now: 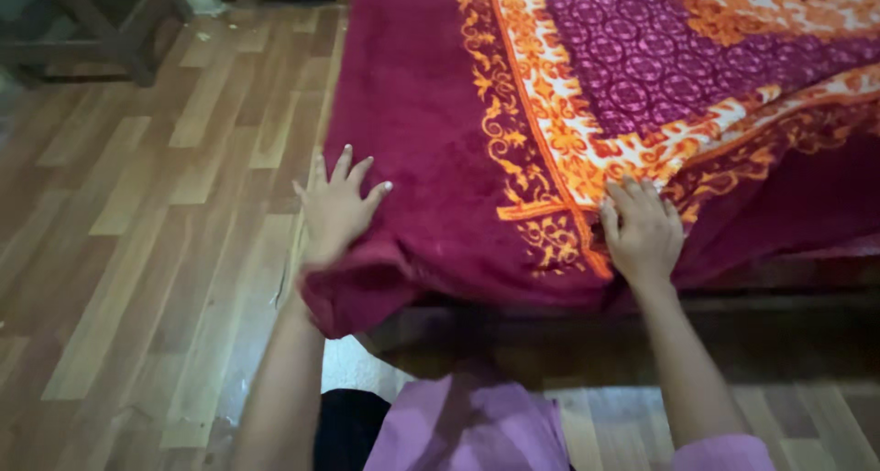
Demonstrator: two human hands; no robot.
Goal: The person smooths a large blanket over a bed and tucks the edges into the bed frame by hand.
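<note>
Closest to me, at six o'clock, I see my purple clothes (477, 430) and my two bare arms going up toward the bed.

My left hand (336, 210) lies flat at about nine o'clock from the middle of the view. Its fingers are spread wide, and it presses on the plain dark red edge of the blanket (431, 132). Just under that hand the blanket corner (353, 297) is bunched into a thick roll and hangs over the bed edge.

My right hand (644, 233) sits at about four o'clock. Its fingers are curled close together, pressing down on the orange flower border (559, 150), where the cloth folds over. I cannot tell if it pinches the cloth or only pushes on it.

I think the job here is to make the blanket lie flat. To do it well, I would keep both hands flat, push slowly away from me, and smooth out the bunched corner so no lump is left.

Farther off, the blanket spreads to twelve and two o'clock. The wooden floor (147, 205) fills the left side, and dark furniture legs (101, 31) stand at eleven o'clock.
</note>
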